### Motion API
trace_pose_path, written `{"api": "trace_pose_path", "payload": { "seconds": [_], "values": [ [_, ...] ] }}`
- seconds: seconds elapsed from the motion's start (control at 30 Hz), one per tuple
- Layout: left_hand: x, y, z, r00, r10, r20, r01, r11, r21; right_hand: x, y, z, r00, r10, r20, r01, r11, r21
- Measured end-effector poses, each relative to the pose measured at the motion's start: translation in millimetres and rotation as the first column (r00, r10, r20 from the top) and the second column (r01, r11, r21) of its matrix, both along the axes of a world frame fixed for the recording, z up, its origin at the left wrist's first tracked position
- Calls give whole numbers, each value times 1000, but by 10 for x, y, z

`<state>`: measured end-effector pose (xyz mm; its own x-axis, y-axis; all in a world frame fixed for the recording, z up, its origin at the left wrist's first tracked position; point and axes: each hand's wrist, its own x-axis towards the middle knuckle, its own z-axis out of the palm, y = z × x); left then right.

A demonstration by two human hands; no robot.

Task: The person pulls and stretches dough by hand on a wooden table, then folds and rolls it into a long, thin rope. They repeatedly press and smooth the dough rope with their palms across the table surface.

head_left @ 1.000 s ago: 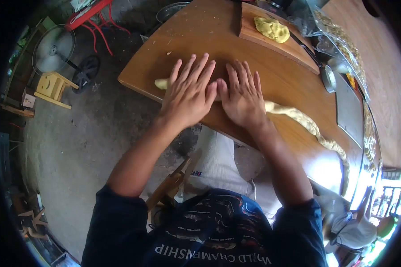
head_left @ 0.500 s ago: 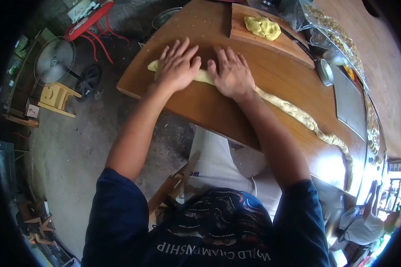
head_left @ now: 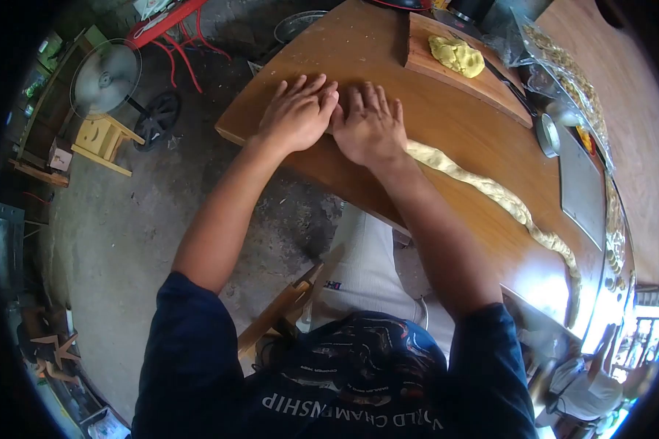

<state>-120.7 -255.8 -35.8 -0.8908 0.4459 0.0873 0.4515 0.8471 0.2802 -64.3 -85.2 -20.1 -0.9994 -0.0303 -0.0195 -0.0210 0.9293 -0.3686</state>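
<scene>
A long, uneven rope of pale yellow dough (head_left: 490, 189) runs along the wooden table (head_left: 329, 55) from under my hands toward the right end. My left hand (head_left: 300, 113) lies flat, fingers stretched out, over the dough's left end, which it hides. Right beside it, my right hand (head_left: 371, 124) also presses down flat with its fingers spread, and the rope comes out past its wrist. The two hands almost touch at the thumbs. Neither one grips anything.
A yellow dough lump (head_left: 456, 56) and a dark-handled knife (head_left: 511, 84) lie on a cutting board (head_left: 425, 55). Near them are a round tin (head_left: 547, 135), a metal tray (head_left: 582, 190) and a plastic-wrapped tray of food pieces (head_left: 560, 62). Another person (head_left: 589, 388) sits at right; a fan (head_left: 106, 77) stands left.
My hands have come closer together, covering the dough end that showed at left and the stretch between them. The camera view has shifted slightly.
</scene>
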Motion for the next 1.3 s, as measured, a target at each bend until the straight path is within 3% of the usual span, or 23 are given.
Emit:
{"api": "trace_pose_path", "payload": {
  "seconds": [0.07, 0.17, 0.2, 0.3, 0.33, 0.37, 0.47, 0.57, 0.63, 0.73, 0.8, 0.83, 0.9, 0.93, 1.03, 1.07, 1.1, 1.2, 1.23, 1.3],
  "values": [
    [-187, -62, -65, 999, -1, -47, 1, 1000, -3, -208, 22, -71, 993, -89, -74, 90, 996, 20],
    [-488, -52, -257, 990, 35, -133, -33, 999, 15, -580, 97, -89, 988, -147, -48, 147, 989, 11],
    [-591, -36, -296, 982, 53, -183, -55, 998, -6, -712, 126, -278, 957, -163, -241, 167, 986, -5],
    [-895, -42, -338, 958, 66, -281, -85, 995, -56, -1031, 253, -187, 946, -81, -313, 105, 993, 60],
    [-975, -52, -334, 940, 68, -335, -89, 995, -48, -1115, 258, -239, 848, -7, -529, 80, 990, 115],
    [-1030, -44, -310, 917, 67, -394, -89, 995, -37, -1124, 301, -280, 843, -12, -537, 88, 989, 116],
    [-899, -71, -313, 905, 45, -422, -80, 995, -65, -943, 272, -177, 879, 109, -465, -44, 988, 148],
    [-441, -134, -204, 914, -8, -405, -39, 993, -108, -623, 209, -277, 895, 92, -436, -88, 996, 30],
    [-135, -235, -121, 954, -16, -300, -43, 981, -190, -198, 130, -211, 899, 90, -429, -63, 995, 78],
    [168, -311, -20, 941, -48, -334, -32, 973, -230, 345, 124, -124, 917, 96, -387, -95, 995, 22],
    [299, -181, 183, 922, -63, -382, -51, 959, -280, 551, 237, -49, 941, 217, -260, -273, 940, -203],
    [336, -65, 216, 923, -63, -379, -49, 959, -279, 585, 319, 14, 942, 216, -256, -271, 941, -203],
    [372, 237, 254, 931, -192, -310, 234, 967, 104, 545, 603, 162, 964, 118, -238, -129, 991, -34],
    [448, 404, 158, 959, -242, -147, 270, 938, 219, 473, 749, 25, 972, 103, -212, -118, 991, -59],
    [355, 567, -39, 972, -191, -135, 193, 981, 4, 406, 850, -177, 956, 64, -288, -56, 998, 34],
    [216, 591, -40, 971, -189, -149, 192, 981, 9, 323, 876, -206, 987, 22, -158, -18, 999, 27],
    [96, 613, -29, 986, -133, -100, 135, 991, 13, 236, 869, -154, 986, 21, -163, -16, 999, 32],
    [-210, 714, -23, 999, -34, -11, 34, 999, -27, 8, 861, -36, 995, -84, 48, 80, 994, 81],
    [-303, 780, 6, 1000, 12, 12, -11, 998, -65, -58, 876, -88, 994, -94, 53, 89, 993, 79],
    [-584, 912, 25, 998, 37, 52, -31, 994, -105, -272, 930, -141, 986, -90, -140, 106, 987, 117]
  ]
}}
